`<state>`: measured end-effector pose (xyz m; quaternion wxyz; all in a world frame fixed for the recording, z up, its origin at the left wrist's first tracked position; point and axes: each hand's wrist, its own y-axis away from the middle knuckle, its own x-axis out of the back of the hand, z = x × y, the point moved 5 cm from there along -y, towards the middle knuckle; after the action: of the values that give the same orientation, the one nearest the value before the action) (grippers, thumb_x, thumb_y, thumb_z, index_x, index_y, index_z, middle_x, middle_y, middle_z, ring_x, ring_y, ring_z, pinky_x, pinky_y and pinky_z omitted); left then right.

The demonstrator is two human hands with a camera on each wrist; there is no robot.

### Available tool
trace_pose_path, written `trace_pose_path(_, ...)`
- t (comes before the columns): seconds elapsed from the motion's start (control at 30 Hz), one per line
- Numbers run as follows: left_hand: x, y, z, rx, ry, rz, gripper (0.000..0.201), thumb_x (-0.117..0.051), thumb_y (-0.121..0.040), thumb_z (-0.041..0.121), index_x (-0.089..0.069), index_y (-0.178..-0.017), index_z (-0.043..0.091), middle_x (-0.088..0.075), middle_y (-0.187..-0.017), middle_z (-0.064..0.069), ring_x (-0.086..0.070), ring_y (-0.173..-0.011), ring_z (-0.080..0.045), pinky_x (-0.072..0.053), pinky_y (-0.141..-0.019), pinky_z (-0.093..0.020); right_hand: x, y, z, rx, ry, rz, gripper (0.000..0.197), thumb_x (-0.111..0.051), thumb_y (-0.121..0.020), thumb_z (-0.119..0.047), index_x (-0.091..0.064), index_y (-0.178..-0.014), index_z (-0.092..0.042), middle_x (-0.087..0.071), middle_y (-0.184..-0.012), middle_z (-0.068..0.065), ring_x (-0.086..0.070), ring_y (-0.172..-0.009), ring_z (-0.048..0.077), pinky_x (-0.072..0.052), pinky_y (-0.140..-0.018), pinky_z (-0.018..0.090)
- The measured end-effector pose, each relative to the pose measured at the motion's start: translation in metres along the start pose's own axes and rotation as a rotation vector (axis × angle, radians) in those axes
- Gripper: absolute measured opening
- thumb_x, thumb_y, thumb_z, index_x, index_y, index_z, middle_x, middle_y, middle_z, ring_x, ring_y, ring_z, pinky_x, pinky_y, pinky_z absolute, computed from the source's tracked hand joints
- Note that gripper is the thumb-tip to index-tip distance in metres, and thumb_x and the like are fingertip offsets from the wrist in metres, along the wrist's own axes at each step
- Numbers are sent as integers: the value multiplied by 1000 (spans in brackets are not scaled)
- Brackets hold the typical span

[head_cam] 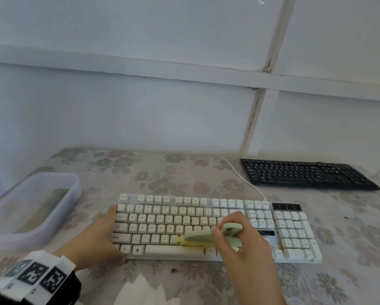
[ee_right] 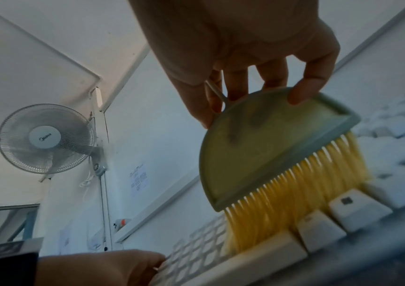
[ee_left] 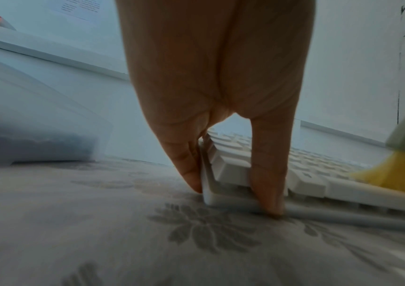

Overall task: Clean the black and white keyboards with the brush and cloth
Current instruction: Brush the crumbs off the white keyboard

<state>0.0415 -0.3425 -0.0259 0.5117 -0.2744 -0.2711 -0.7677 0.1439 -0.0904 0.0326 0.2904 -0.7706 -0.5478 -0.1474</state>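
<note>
The white keyboard lies across the middle of the flowered table. My right hand grips a pale green brush by its handle. Its yellow bristles touch the bottom key rows just above the space bar. In the right wrist view the brush presses its bristles between keys of the white keyboard. My left hand braces the keyboard's left end. Its straight fingers flank the near-left corner of the white keyboard. The black keyboard lies at the far right, untouched. A white cloth lies at the near edge.
A translucent plastic tub stands at the left of the table. The white keyboard's cable runs back toward the wall. Brown crumbs lie on the tablecloth in front of the keyboard. A white panelled wall closes the far side.
</note>
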Motion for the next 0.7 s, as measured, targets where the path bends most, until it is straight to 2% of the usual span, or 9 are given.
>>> trace_pose_path(0.1,0,0,-1,7,0,-1,87,-78,-59,12,-28,-126,36,-50,-118,20,-52,-106,3,-42,-77,-7,1,-1,-11,12,-75,-11,12,-60,-81,-38,-49,-84,-43,-61,-75,-5,-53,-69,9,-39,-60,16)
trace_pose_path(0.17,0,0,-1,6,0,-3,85,-79,-59,15,-30,-126,35,-51,-118,20,-52,-106,3,-43,-78,-8,-6,3,-17,20,-133,-35,12,-63,-81,-36,-52,-83,-40,-63,-79,-12,-55,-78,5,-42,-65,11)
trace_pose_path(0.23,0,1,2,-9,1,0,84,-79,-60,16,-31,-126,35,-50,-118,22,-51,-106,5,-42,-78,-6,-10,6,-14,31,-117,-29,8,-60,-81,-44,-53,-84,-41,-63,-79,-10,-55,-83,5,-43,-68,11)
trace_pose_path(0.3,1,1,4,-10,2,-2,83,-78,-61,15,-30,-125,36,-49,-117,22,-51,-105,6,-41,-75,-4,-7,5,-5,26,-42,10,9,-56,-80,-48,-51,-85,-44,-63,-79,-8,-57,-81,7,-44,-66,15)
trace_pose_path(0.4,1,1,2,4,4,-10,87,-77,-59,14,-28,-127,36,-49,-119,21,-51,-108,4,-41,-78,-7,6,2,7,0,28,38,14,-59,-80,-40,-47,-85,-45,-63,-78,-4,-53,-65,9,-44,-60,26)
trace_pose_path(0.43,1,1,1,7,8,-11,88,-78,-58,14,-28,-128,36,-49,-120,21,-51,-108,4,-41,-79,-7,9,2,6,5,26,42,15,-60,-80,-38,-47,-85,-44,-63,-75,-4,-52,-63,11,-43,-58,25)
trace_pose_path(0.5,1,1,3,-2,7,-10,86,-78,-61,13,-28,-127,37,-48,-119,23,-51,-107,5,-41,-78,-6,12,1,-2,19,-30,39,14,-62,-80,-35,-50,-83,-44,-63,-71,-5,-53,-62,9,-40,-55,17)
trace_pose_path(0.57,0,2,6,-12,6,-12,83,-78,-64,12,-27,-124,37,-46,-117,26,-50,-105,8,-41,-75,-2,11,2,-7,7,-150,14,17,-66,-81,-27,-54,-78,-40,-64,-72,-10,-57,-70,6,-42,-55,11)
trace_pose_path(0.7,0,1,3,1,7,-14,84,-79,-63,15,-27,-125,38,-48,-118,24,-51,-105,6,-43,-79,-5,19,1,6,-32,-175,9,22,-68,-83,-18,-55,-75,-35,-64,-71,-13,-57,-66,-1,-40,-49,8)
